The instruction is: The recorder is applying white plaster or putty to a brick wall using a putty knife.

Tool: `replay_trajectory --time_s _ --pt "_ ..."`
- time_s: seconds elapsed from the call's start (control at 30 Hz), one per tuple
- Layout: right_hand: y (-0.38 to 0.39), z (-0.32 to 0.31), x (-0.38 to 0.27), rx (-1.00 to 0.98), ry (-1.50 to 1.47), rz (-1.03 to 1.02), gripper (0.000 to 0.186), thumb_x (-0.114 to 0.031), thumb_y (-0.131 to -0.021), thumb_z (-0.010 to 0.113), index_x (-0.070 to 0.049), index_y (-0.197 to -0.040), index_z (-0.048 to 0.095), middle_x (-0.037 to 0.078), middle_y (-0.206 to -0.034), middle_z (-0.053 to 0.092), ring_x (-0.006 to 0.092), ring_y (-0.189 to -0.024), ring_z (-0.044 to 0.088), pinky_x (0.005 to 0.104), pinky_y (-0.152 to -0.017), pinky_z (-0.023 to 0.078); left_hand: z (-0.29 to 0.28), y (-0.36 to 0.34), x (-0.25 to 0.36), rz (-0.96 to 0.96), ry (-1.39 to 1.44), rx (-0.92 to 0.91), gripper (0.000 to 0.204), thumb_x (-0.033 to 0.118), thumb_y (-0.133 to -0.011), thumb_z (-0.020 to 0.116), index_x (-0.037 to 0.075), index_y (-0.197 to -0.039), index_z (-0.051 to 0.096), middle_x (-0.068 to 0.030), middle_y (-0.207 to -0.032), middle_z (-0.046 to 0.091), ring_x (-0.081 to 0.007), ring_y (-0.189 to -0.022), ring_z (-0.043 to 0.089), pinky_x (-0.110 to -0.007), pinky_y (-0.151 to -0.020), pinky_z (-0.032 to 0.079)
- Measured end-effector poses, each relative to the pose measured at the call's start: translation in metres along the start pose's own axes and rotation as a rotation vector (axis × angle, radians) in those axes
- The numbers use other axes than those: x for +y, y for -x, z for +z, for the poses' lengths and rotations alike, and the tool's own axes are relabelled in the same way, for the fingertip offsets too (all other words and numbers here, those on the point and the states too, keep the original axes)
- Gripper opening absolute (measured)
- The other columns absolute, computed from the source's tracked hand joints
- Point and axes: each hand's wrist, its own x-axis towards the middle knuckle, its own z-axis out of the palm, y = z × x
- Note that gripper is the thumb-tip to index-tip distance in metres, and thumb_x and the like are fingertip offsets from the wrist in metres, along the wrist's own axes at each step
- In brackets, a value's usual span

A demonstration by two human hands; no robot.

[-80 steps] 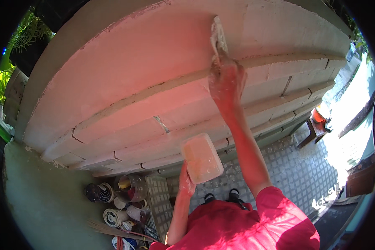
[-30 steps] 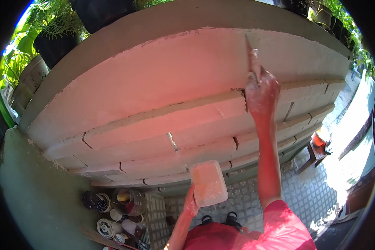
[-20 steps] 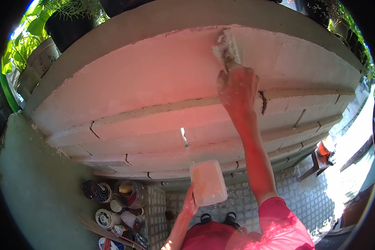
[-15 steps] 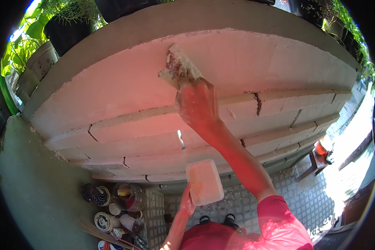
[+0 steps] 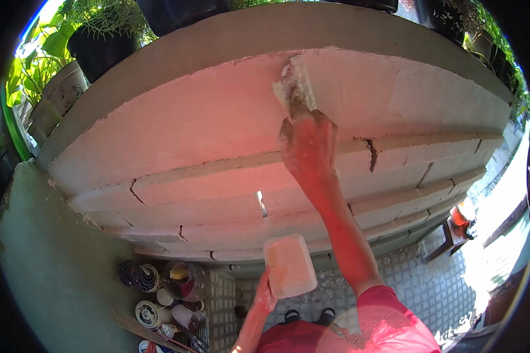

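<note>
My right hand [image 5: 309, 143] clenched round smeared blade [image 5: 295, 82]; blade against pale wall [image 5: 188, 120], just below ragged upper edge. My left hand [image 5: 266, 294] grips pale rectangular tub [image 5: 290, 266] by lower left side, tub well apart from blade, near wall's lower edge. Blade could gouge wall if tilted too steeply, or snag on ragged edge if pushed high. Tub could tip: one-sided grip. Contents: cannot tell.

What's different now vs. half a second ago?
The right hand has moved the scraper rightward along the wall; its blade leans less to the left. Nothing was taken up or let go. The left hand still holds the pale tray by its left side.
</note>
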Motion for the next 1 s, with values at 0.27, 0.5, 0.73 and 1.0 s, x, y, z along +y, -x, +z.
replay_trajectory --time_s 0.27,0.5,0.73,1.0 --pt "0.019 -0.043 0.024 -0.082 -0.141 0.012 0.026 0.000 -0.072 0.053 0.001 -0.097 0.061 0.021 -0.065 0.055 0.0352 -0.061 0.056 0.0422 -0.054 0.045 0.000 -0.001 0.011 0.011 0.001 -0.030 0.051 0.038 -0.098 0.042 0.005 -0.136 0.039 -0.0106 -0.130 0.052 -0.0242 -0.118 0.052 -0.041 -0.101 0.042" --pt "0.023 -0.111 0.138 0.165 0.103 0.419 0.023 -0.006 -0.080 0.051 0.002 -0.098 0.062 0.022 -0.064 0.054 0.0388 -0.060 0.054 0.0393 -0.057 0.044 0.014 -0.002 0.007 0.034 0.032 -0.134 0.050 0.037 -0.099 0.039 0.005 -0.137 0.039 -0.0097 -0.132 0.051 -0.0248 -0.121 0.049 -0.042 -0.104 0.038" --pt "0.038 -0.036 0.077 0.035 0.003 0.169 0.031 -0.002 -0.071 0.056 0.003 -0.102 0.061 0.024 -0.072 0.059 0.0434 -0.069 0.058 0.0466 -0.063 0.048 0.036 -0.011 -0.012 0.018 -0.012 -0.115 0.049 0.037 -0.098 0.039 0.007 -0.138 0.039 -0.0088 -0.133 0.051 -0.0249 -0.122 0.049 -0.041 -0.105 0.037" --pt "0.035 -0.046 0.030 -0.099 -0.238 0.031 0.038 0.004 -0.068 0.055 0.003 -0.107 0.058 0.022 -0.070 0.058 0.0362 -0.066 0.058 0.0441 -0.062 0.049 0.042 -0.024 -0.024 -0.002 0.018 -0.089 0.054 0.041 -0.097 0.042 0.006 -0.138 0.037 -0.0095 -0.133 0.051 -0.0250 -0.121 0.050 -0.043 -0.104 0.038"
